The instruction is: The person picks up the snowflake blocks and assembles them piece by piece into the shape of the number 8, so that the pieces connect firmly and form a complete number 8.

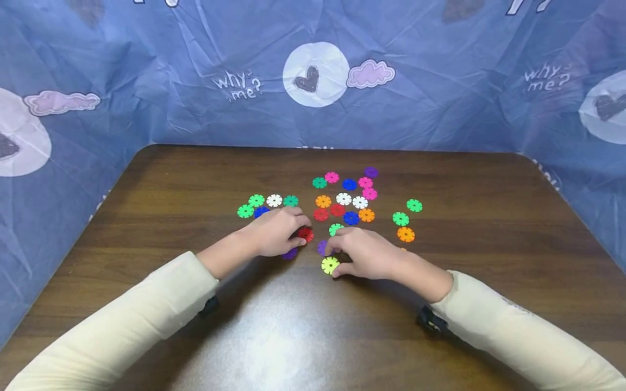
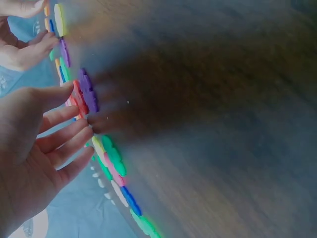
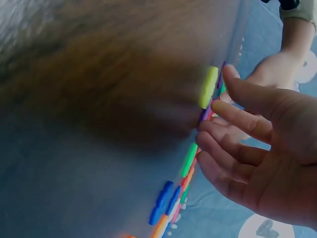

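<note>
My left hand (image 1: 281, 231) holds a red notched plastic disc (image 1: 306, 234) by its edges between thumb and forefinger, low over the table. A purple disc (image 2: 88, 90) lies beside it, partly covered by the hand in the head view. To the right, my right hand (image 1: 369, 254) hovers with loosely bent fingers. Its thumb is by a yellow disc (image 1: 330, 265), and its forefinger reaches over a second purple disc (image 1: 323, 248). A green disc (image 1: 335, 229) shows just beyond the right knuckles. Whether the right fingertips touch a disc is unclear.
More notched discs lie flat on the brown wooden table (image 1: 195, 179), among them white (image 1: 344, 199), orange (image 1: 406, 234) and pink (image 1: 332, 177) ones. Some beneath the left hand are hidden in the head view. Blue printed cloth (image 1: 195, 125) surrounds the table's far side.
</note>
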